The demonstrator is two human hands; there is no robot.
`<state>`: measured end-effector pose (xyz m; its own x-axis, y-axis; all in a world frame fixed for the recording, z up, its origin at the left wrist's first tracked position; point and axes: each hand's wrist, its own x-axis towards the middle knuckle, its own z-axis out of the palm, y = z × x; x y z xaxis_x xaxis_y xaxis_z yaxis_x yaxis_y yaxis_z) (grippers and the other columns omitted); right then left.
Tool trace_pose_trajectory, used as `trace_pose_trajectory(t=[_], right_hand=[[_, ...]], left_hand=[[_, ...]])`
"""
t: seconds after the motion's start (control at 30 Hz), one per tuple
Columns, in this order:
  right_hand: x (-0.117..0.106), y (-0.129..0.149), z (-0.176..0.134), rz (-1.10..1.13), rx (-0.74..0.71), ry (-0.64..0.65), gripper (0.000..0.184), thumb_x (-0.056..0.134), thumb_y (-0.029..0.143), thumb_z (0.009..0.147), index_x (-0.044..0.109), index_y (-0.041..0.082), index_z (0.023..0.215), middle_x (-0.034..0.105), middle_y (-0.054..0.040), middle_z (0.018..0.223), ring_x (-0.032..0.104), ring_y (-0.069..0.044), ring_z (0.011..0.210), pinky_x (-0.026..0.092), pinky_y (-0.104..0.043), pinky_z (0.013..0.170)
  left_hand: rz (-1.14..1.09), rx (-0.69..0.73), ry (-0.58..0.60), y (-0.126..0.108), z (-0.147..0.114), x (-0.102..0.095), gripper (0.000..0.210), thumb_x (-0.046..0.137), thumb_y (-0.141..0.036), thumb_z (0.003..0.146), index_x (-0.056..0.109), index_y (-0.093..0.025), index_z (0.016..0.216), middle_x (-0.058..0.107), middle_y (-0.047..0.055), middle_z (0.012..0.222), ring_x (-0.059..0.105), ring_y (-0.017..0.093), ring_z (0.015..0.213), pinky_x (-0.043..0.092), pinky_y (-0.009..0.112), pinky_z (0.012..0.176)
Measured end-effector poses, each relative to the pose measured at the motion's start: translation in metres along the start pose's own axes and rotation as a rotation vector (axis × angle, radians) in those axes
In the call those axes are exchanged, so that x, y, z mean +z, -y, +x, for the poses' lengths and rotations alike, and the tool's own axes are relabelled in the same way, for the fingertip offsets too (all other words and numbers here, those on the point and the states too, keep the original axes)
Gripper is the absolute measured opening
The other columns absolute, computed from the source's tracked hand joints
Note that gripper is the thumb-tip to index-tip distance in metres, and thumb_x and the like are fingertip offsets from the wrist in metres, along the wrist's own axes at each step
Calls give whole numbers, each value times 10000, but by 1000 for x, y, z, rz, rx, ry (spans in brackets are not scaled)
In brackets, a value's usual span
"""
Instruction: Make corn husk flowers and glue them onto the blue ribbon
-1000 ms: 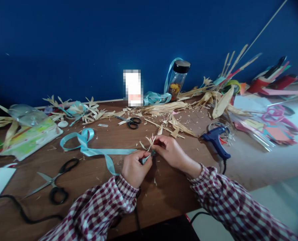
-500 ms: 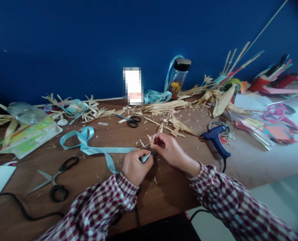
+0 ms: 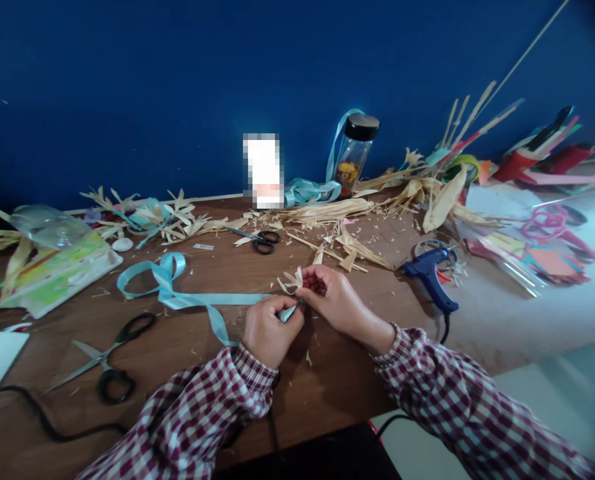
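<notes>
My left hand [image 3: 271, 332] is closed, pinching light blue satin ribbon [image 3: 227, 299] between thumb and forefinger. The ribbon's long tail runs left across the table to a loose loop. Right beside it, my right hand [image 3: 341, 301] has its fingers curled round a small pale corn husk flower [image 3: 292, 280], whose petals stick out past the fingertips to the left. The hands almost touch where the ribbon meets the base of the flower; the fingers hide the join. Black-handled scissors [image 3: 108, 363] lie spread on the table, left of my left hand.
A blue glue gun [image 3: 430, 273] lies to the right, its cord trailing forward. Smaller scissors [image 3: 265, 241], corn husk strips [image 3: 327, 212] and scraps cover the back. A lidded bottle [image 3: 356, 157] stands near the wall. Paint-stained tray [image 3: 52, 283] at left; coloured paper [image 3: 557, 261] at right.
My right hand's fingers have shifted slightly on the husk flower, and its petals now show more openly. The view has moved a little; the left hand keeps its pinch on the ribbon.
</notes>
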<state>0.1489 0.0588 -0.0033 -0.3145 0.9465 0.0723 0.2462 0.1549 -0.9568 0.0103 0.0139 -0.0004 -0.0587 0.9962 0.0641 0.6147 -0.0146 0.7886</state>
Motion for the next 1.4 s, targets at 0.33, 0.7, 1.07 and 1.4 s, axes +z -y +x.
trace_pose_trajectory(t=[0.33, 0.7, 1.07, 1.4], right_hand=[[-12, 2, 4, 289, 86, 182, 245, 578, 357, 805, 597, 138, 911, 566, 1, 715, 493, -101, 628, 395, -230, 595], [-22, 2, 8, 179, 106, 364, 164, 589, 283, 801, 592, 135, 730, 483, 40, 607, 402, -81, 570, 312, -213, 550], [-25, 4, 9, 140, 109, 370, 198, 534, 315, 836, 573, 140, 751, 484, 38, 607, 429, -85, 553, 346, -209, 539], [-20, -1, 7, -32, -15, 263, 132, 558, 244, 816, 603, 137, 755, 558, 15, 692, 482, -105, 654, 372, -212, 615]], left_hand=[[-209, -116, 67, 3, 5, -10, 209, 601, -308, 687, 693, -120, 677, 647, 9, 581, 534, 123, 553, 411, 202, 540], [-243, -161, 133, 2, 7, -9, 212, 627, -326, 658, 703, -128, 659, 619, -12, 517, 470, 93, 465, 372, 182, 454], [-262, -126, 105, 9, 8, -9, 202, 608, -305, 695, 721, -144, 739, 708, 19, 658, 581, 137, 584, 435, 215, 562], [-184, -93, 44, 4, 5, -6, 176, 608, -293, 684, 692, -140, 661, 669, 6, 579, 538, 118, 518, 412, 208, 516]])
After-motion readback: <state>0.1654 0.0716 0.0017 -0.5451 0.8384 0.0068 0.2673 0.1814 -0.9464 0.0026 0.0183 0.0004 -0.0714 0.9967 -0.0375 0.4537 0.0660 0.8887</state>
